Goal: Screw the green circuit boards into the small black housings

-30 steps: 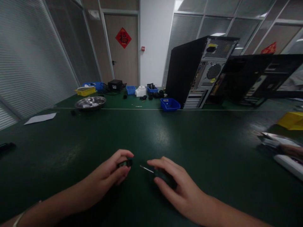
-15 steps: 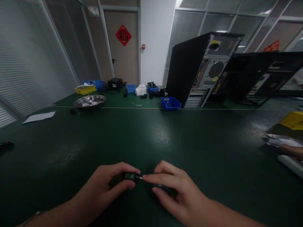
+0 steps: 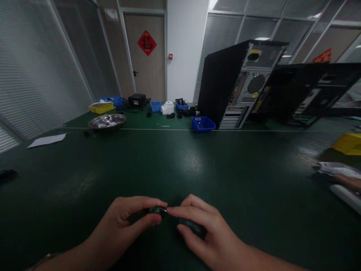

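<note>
Between the thumb and fingers of my left hand (image 3: 124, 222) is a small dark part with a green circuit board (image 3: 155, 210). My right hand (image 3: 210, 231) is closed on a screwdriver (image 3: 193, 227) with a dark handle. Its thin metal shaft runs left, under my index fingertip, to the right end of the board. Whether the tip touches a screw is too small to tell. Both hands are low over the dark green table (image 3: 158, 162), close to its near side.
A blue bin (image 3: 203, 125) stands before a black computer tower (image 3: 225, 79). A steel bowl (image 3: 107, 122), yellow tray (image 3: 101, 108) and white paper (image 3: 47, 140) are at left. At the right edge, another person's hand (image 3: 348, 182) is beside a silvery packet (image 3: 338, 169).
My right hand has shifted slightly left, bringing the screwdriver closer to the board, and more of its handle shows. My left hand keeps its pinch almost in place.
</note>
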`<state>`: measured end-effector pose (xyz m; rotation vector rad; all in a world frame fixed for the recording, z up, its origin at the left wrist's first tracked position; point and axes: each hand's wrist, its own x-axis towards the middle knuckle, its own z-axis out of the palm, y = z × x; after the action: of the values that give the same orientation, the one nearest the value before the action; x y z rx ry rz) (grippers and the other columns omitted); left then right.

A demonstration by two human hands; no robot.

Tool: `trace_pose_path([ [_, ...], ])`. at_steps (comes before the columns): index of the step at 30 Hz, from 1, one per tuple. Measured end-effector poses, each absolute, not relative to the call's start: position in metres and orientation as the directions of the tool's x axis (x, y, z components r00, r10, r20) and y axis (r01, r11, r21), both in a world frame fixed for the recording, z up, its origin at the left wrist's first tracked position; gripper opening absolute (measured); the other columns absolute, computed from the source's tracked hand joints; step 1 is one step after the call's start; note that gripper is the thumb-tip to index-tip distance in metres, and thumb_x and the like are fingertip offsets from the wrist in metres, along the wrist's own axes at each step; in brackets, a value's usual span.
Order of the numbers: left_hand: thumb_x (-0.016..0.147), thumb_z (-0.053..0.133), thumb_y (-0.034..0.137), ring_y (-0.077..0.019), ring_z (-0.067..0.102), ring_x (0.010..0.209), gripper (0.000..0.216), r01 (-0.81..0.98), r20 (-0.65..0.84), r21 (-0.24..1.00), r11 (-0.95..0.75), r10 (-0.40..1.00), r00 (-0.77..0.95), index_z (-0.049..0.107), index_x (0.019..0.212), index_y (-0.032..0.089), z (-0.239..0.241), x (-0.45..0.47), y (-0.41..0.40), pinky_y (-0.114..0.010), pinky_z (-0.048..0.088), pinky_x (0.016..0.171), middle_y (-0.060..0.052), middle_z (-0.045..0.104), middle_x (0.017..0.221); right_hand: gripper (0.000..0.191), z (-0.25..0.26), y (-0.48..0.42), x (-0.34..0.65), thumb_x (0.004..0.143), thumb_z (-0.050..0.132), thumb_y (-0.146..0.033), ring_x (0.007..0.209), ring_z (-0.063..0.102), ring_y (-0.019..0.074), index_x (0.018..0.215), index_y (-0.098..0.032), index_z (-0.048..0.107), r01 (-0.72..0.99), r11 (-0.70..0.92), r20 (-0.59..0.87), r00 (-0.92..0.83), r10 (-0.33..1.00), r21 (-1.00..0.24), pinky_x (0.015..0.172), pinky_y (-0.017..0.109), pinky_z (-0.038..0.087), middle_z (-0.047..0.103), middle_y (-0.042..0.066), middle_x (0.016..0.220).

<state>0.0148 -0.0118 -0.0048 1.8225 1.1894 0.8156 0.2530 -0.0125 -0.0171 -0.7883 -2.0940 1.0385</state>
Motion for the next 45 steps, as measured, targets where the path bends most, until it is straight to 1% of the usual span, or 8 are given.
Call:
trace_pose_path([
  [6,0.083,0.072,0.026,-0.0210,0.074,0.081,0.018,0.372,0.054,0.910,-0.181,0.944,0.327,0.079,0.099,0.031,-0.0052,0.0174,-0.0117,-0.025,0.055,0.076,0.000,0.081,0.091,0.037,-0.0168,-0.0111,0.2514,0.091,0.055,-0.011,0.087,0.061,0.0185,0.125,-0.021,0.064,0.197,0.498,0.305,-0.587,0.750,-0.844,0.075,0.032,0.050,0.060,0.009,0.098],
  [16,0.079,0.074,0.022,-0.0185,0.071,0.068,0.016,0.143,-0.010,0.989,-0.040,0.942,0.334,0.081,0.092,0.027,-0.0060,0.0183,-0.0113,-0.023,0.055,0.064,-0.001,0.080,0.075,0.038,-0.0174,-0.0121,0.2528,0.091,0.056,-0.011,0.087,0.061,0.0182,0.126,-0.022,0.063,0.143,0.503,0.338,-0.583,0.739,-0.852,0.076,0.032,0.050,0.061,0.008,0.098],
  [25,0.081,0.073,0.025,-0.0211,0.072,0.075,0.016,0.251,-0.001,0.963,-0.095,0.935,0.355,0.080,0.095,0.026,-0.0046,0.0172,-0.0104,-0.025,0.054,0.069,-0.004,0.080,0.084,0.034,-0.0095,-0.0104,0.2539,0.090,0.055,-0.011,0.087,0.061,0.0192,0.123,-0.016,0.066,0.174,0.483,0.292,-0.609,0.737,-0.858,0.075,0.033,0.050,0.062,0.011,0.097],
  [31,0.083,0.071,0.028,-0.0204,0.069,0.072,0.016,0.197,-0.014,0.978,-0.071,0.917,0.398,0.079,0.097,0.024,-0.0101,0.0159,-0.0106,-0.027,0.053,0.067,-0.005,0.078,0.081,0.035,-0.0105,-0.0106,0.2525,0.090,0.056,-0.012,0.086,0.062,0.0191,0.123,-0.018,0.066,0.144,0.488,0.316,-0.600,0.735,-0.861,0.073,0.033,0.050,0.063,0.010,0.096],
  [37,0.084,0.069,0.023,-0.0229,0.063,0.097,0.018,0.131,0.053,0.984,-0.120,0.902,0.428,0.077,0.098,0.029,-0.0074,0.0166,-0.0060,-0.029,0.048,0.082,-0.004,0.069,0.102,0.035,-0.0110,-0.0120,0.2527,0.089,0.056,-0.011,0.086,0.061,0.0183,0.123,-0.019,0.065,0.135,0.511,0.351,-0.579,0.736,-0.849,0.075,0.033,0.050,0.063,0.009,0.097],
  [39,0.085,0.068,0.024,-0.0217,0.060,0.098,0.018,0.119,0.066,0.984,-0.132,0.892,0.448,0.076,0.100,0.030,-0.0069,0.0149,-0.0052,-0.029,0.046,0.084,-0.003,0.064,0.104,0.035,-0.0108,-0.0122,0.2531,0.090,0.055,-0.011,0.085,0.061,0.0182,0.123,-0.018,0.065,0.128,0.518,0.361,-0.576,0.733,-0.846,0.074,0.033,0.050,0.062,0.010,0.097],
  [42,0.088,0.067,0.025,-0.0204,0.058,0.098,0.022,0.083,0.008,0.995,-0.053,0.885,0.466,0.071,0.108,0.031,-0.0079,0.0132,-0.0051,-0.030,0.044,0.084,-0.002,0.060,0.104,0.035,-0.0099,-0.0125,0.2538,0.090,0.055,-0.011,0.084,0.061,0.0184,0.122,-0.017,0.065,0.120,0.517,0.360,-0.585,0.727,-0.847,0.074,0.033,0.050,0.062,0.010,0.096],
  [45,0.088,0.068,0.024,-0.0207,0.059,0.101,0.025,-0.058,-0.029,0.996,0.061,0.894,0.446,0.062,0.111,0.030,-0.0106,0.0142,-0.0044,-0.032,0.045,0.087,-0.001,0.061,0.104,0.035,-0.0089,-0.0133,0.2548,0.090,0.055,-0.010,0.084,0.061,0.0185,0.123,-0.017,0.064,0.115,0.520,0.366,-0.584,0.725,-0.847,0.074,0.033,0.050,0.062,0.011,0.098],
])
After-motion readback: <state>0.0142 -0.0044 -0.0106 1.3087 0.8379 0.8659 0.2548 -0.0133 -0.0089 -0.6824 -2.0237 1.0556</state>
